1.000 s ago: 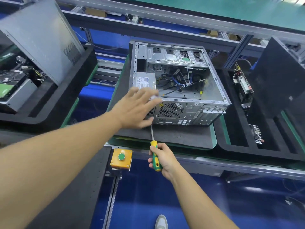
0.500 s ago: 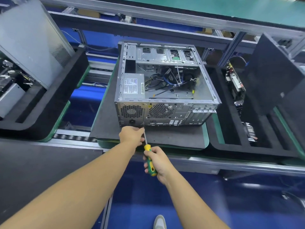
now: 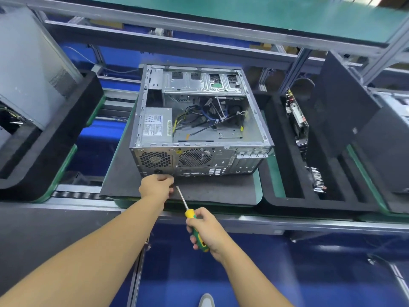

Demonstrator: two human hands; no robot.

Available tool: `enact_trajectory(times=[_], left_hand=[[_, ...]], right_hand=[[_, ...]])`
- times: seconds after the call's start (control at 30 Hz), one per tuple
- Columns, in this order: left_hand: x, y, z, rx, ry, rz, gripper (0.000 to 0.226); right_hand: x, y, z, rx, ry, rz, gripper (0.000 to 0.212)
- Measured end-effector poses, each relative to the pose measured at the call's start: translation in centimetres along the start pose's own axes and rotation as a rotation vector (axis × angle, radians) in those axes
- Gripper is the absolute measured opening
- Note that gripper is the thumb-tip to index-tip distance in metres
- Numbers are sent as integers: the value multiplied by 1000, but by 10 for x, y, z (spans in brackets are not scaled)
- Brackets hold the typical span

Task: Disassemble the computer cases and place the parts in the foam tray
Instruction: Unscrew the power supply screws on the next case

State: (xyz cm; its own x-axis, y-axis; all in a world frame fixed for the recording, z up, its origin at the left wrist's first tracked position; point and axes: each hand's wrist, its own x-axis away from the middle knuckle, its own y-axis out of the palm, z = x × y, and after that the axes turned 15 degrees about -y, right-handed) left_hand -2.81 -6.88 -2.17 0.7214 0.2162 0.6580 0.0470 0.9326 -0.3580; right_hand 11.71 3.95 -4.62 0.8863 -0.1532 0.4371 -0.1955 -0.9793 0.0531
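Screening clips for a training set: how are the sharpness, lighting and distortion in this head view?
Head view: the computer case is sharp and evenly lit at centre; the grey panel at far left smears softly; wide-angle distortion bows the green shelf edge.

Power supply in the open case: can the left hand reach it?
Probably yes: the case lies open side up, nothing covers the power supply, and the left hand is at the rear panel.

No text could be read; the label [image 3: 152,126] on the power supply [image 3: 165,112] was printed too small to make out.
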Motion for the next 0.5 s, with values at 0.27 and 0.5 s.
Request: enact_trajectory(times=[0.27,0.5], left_hand=[[76,52,22,-323,494,-513,14],[109,94,24,-449,599,-529,20]], right_hand=[[11,-67,-54,-288,-205,262,30],[36,-125,-52,-33,-170,123,26]])
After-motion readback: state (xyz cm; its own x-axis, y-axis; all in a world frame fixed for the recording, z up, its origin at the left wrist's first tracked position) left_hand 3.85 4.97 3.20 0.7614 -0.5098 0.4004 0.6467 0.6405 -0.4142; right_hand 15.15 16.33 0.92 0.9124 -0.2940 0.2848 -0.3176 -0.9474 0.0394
